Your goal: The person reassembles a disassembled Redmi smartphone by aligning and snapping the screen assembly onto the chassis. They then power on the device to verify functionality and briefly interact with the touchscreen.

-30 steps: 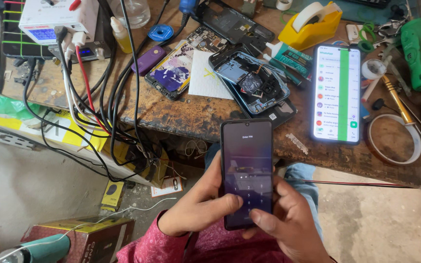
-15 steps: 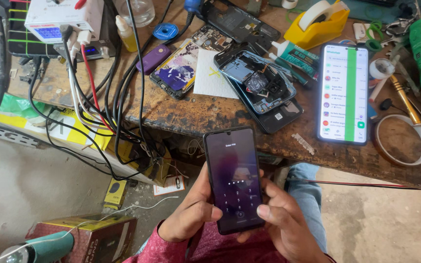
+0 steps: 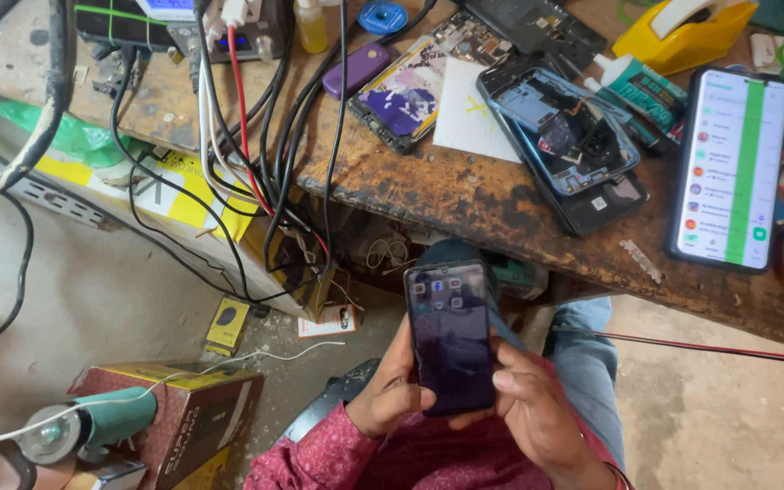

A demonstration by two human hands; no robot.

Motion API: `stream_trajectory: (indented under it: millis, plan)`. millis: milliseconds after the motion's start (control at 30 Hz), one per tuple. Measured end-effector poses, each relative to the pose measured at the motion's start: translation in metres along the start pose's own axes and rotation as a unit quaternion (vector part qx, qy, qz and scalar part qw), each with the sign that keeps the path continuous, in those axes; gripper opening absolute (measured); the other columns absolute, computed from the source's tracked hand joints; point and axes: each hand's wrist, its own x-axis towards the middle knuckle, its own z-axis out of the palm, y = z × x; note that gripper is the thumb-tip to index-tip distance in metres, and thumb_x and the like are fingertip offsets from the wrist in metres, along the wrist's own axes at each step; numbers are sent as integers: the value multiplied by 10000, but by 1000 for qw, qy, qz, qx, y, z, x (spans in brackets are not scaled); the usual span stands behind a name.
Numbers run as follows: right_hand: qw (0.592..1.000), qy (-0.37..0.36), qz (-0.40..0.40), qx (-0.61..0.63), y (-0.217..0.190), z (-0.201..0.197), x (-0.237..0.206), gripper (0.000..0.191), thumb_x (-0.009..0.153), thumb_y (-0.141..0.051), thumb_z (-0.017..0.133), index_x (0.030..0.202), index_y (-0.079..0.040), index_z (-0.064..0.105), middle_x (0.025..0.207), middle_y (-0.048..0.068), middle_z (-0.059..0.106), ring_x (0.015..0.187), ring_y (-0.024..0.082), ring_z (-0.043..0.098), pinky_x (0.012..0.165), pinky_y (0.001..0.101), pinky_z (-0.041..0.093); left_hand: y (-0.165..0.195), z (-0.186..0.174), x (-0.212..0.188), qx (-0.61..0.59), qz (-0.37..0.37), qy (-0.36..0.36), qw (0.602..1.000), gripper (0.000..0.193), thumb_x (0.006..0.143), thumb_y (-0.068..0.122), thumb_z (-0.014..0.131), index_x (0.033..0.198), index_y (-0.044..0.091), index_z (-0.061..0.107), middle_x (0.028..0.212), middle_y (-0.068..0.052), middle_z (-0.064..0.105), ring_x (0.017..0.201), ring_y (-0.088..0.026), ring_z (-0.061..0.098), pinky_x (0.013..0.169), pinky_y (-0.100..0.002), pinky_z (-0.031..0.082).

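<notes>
Now the dark phone [image 3: 451,336] sits lower over the lap, and little app pictures show where a number pad was. Fingers of the left hand [image 3: 392,390] and right hand [image 3: 524,408] wrap its sides. It could slip and drop to the floor. Down left, a brown cardboard box [image 3: 183,413] lies shut; I cannot tell what is inside.

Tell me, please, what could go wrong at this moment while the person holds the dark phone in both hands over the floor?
The phone is held by the left hand and right hand over the bare floor; a slip could drop it. The lit phone lies near the worn bench edge and might be knocked off. Hanging cables could snag.
</notes>
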Motion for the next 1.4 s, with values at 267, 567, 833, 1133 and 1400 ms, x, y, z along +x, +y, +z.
stream_trajectory:
  millis: [267,567,833,1133,1400]
  plan:
    - [1000,-21,-5,15,16,-4,-3,704,908,-234,558,1490,123,386,1248,254,672,1050,324,723,775,478,661,-13,-14,-4,-23,5,11,1000,1065,724,307,685,1623,33,185,1495,-197,498,1385,-309,524,1191,-423,424]
    - [996,-88,20,-9,17,-4,-10,928,874,-51,722,1614,3,165,1442,202,524,1225,302,623,968,490,591,-21,-19,-5,-47,10,31,998,1084,751,404,693,1636,41,183,1487,-237,502,1374,-346,538,1177,-450,458]
    - [996,-85,27,-7,18,-18,-16,864,895,33,658,1608,-5,172,1461,181,513,1240,305,617,973,500,600,-28,-11,2,-74,2,24,997,1085,742,380,688,1638,50,173,1487,-242,495,1379,-349,530,1179,-456,452]
    - [997,-69,41,3,18,-30,-17,870,883,47,638,1606,-14,158,1489,130,465,1251,271,592,879,482,631,-36,-8,9,-59,-2,22,998,1064,752,388,685,1630,52,188,1476,-255,509,1384,-370,534,1179,-478,458]
    - [997,-64,34,-22,18,-31,-16,832,880,48,639,1585,8,199,1476,162,500,1256,299,615,900,491,591,-40,-10,11,-51,-10,27,998,1069,737,373,681,1628,78,169,1474,-246,503,1371,-366,539,1159,-486,468]
